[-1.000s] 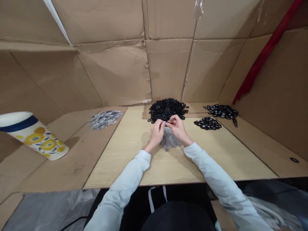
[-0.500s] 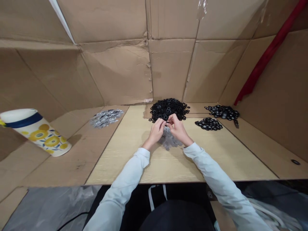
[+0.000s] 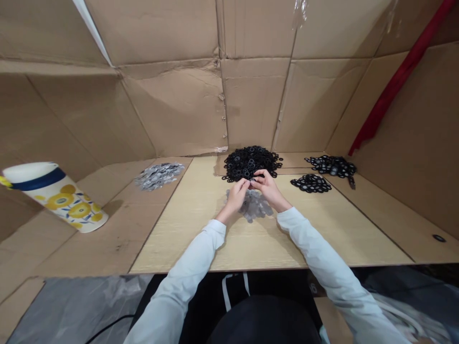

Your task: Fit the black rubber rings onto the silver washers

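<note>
My left hand (image 3: 236, 197) and my right hand (image 3: 268, 187) meet fingertip to fingertip above a small heap of grey discs (image 3: 255, 206) on the wooden table (image 3: 201, 224). Both hands are pinched closed on a tiny part that is too small to name. Just beyond the fingertips lies a big pile of black rings (image 3: 249, 162). White sleeves cover both forearms.
A second heap of silvery discs (image 3: 158, 175) lies at the left. Two groups of black rings with grey centres (image 3: 311, 183) (image 3: 332, 166) lie at the right. A flowered paper cup (image 3: 53, 196) lies tilted at the far left. Cardboard walls (image 3: 251, 86) enclose the table. One stray ring (image 3: 438, 237) sits far right.
Both hands have shifted slightly away from me toward the black ring pile, staying pinched together. The camera view has moved a little.
</note>
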{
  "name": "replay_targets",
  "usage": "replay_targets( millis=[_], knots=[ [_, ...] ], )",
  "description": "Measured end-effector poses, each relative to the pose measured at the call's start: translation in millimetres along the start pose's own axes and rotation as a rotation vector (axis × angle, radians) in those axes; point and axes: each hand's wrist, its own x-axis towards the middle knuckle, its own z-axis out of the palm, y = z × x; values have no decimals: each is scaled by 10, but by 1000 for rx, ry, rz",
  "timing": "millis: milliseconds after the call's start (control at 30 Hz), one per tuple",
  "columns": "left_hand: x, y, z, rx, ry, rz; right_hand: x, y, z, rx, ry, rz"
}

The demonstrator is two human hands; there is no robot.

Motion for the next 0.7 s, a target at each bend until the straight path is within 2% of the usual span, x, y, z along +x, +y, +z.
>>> replay_targets(
  millis=[100,233,433,567,700],
  knots=[
    [27,-6,-15,21,-4,-25,3,0,9,-17,-1,5],
    [39,-4,-27,98,5,37,8,33,22,1,66,15],
    [-12,55,-57,197,46,128,-10,55,36,-36,173,-93],
    [-1,108,-99,174,-6,103,-22,-17,12,-47,92,-87],
    [27,142,-116,149,-24,111,-29,-88,-27,54,0,15]
  ],
)
